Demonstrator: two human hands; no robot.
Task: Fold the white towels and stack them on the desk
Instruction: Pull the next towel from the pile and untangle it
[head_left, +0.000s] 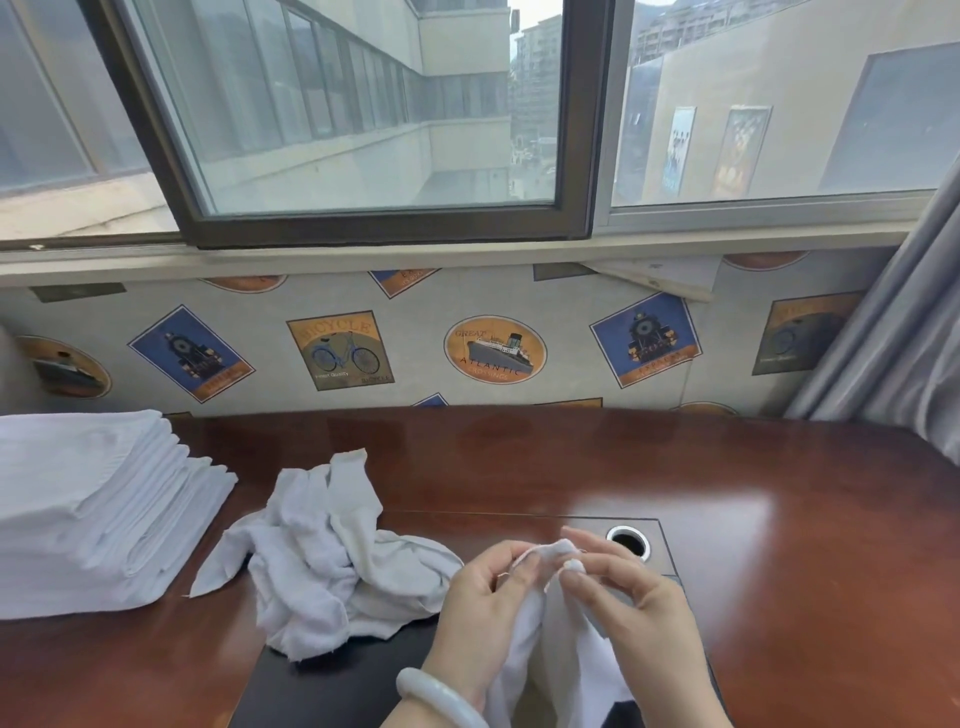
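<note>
White towel (524, 649) hangs just in front of the cable grommet (629, 541), its top corner pinched in both grips, my left hand (480, 597) and right hand (626, 592). I judge I'm finding the edge to start folding; next, draw the corners apart, level.

Folded stack (88, 509) sits left on the counter (571, 467), loose heap (332, 561) just right of it, cable hole (629, 541) behind the held towel (550, 629).
</note>
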